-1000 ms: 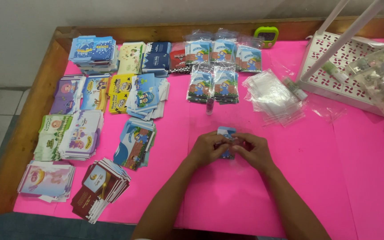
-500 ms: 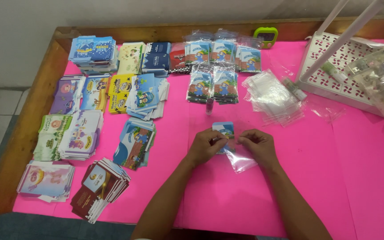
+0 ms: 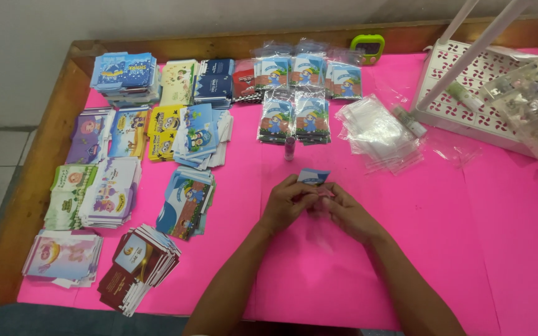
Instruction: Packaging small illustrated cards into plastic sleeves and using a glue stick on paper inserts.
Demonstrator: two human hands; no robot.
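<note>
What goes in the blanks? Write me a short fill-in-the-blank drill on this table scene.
1. Both hands, the left hand and the right hand, hold one small ____ card.
2. The table is covered in ____ paper.
3. The heap of clear bags lies to the ____ of the bagged cards.
4. The white basket stands at the table's far ____ corner.

Missing words: blue; pink; right; right

It looked like a small packing workroom: a wood-rimmed surface (image 3: 45, 155) covered in pink sheeting, stacks of printed cards (image 3: 110, 193) left of the left hand (image 3: 287, 202), clear bags (image 3: 375, 130) beyond the right hand (image 3: 344, 214), a white basket (image 3: 468, 81) farther right.
</note>
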